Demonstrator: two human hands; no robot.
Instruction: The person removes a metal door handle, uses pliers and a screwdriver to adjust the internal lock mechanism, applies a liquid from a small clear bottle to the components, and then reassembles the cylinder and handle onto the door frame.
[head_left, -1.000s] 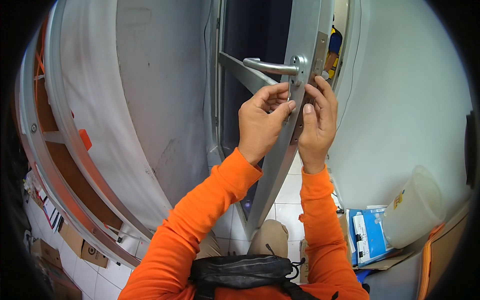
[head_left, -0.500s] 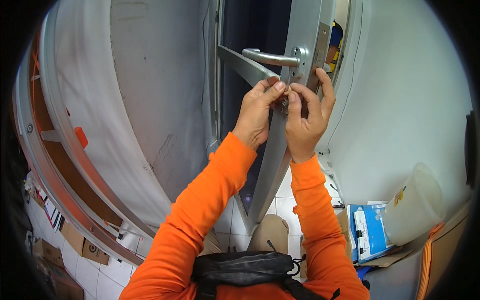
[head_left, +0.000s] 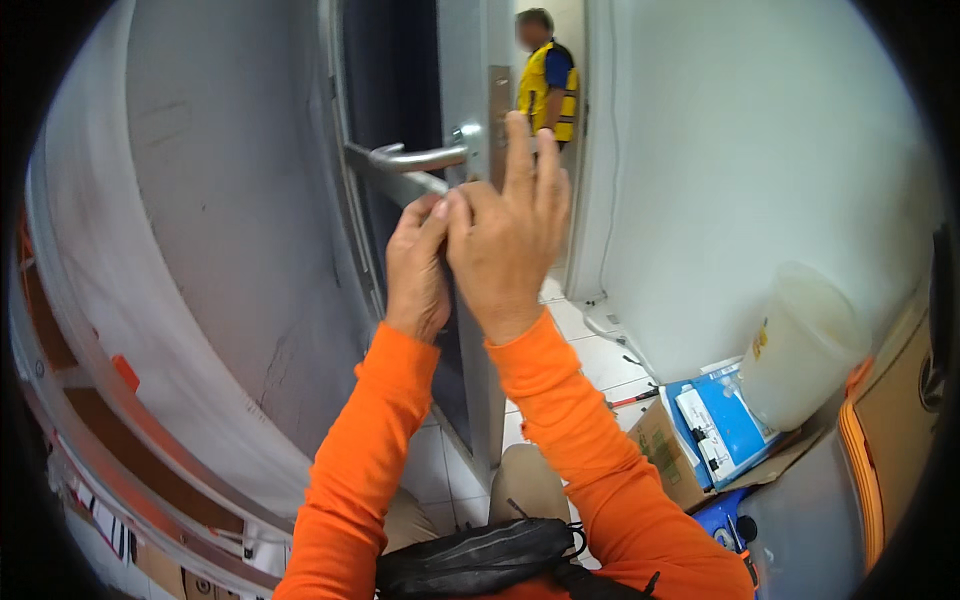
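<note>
A grey metal door (head_left: 462,60) stands ajar before me, fitted with a silver lever handle (head_left: 425,159). Just below the handle, the fingertips of both hands meet. My left hand (head_left: 416,268) is closed, thumb against bent fingers. Thumb and index finger of my right hand (head_left: 508,240) pinch at the same spot, while its other fingers point upward in front of the door's edge. Whatever lies between the fingertips is too small and covered to make out. A lock plate (head_left: 499,100) shows on the door edge above my right fingers. My hands hide the door's surface under the handle.
Beyond the doorway stands a person in a yellow vest (head_left: 549,85). At right, a translucent bin (head_left: 805,345) sits by blue folders (head_left: 735,415) and a cardboard box (head_left: 665,455). A metal-framed shelf (head_left: 130,440) curves along the left. A black waist bag (head_left: 475,560) hangs at my front.
The view has turned right, so the door and hands appear farther left. My right hand has rotated, its back now toward me. The person beyond the doorway has come into fuller view.
</note>
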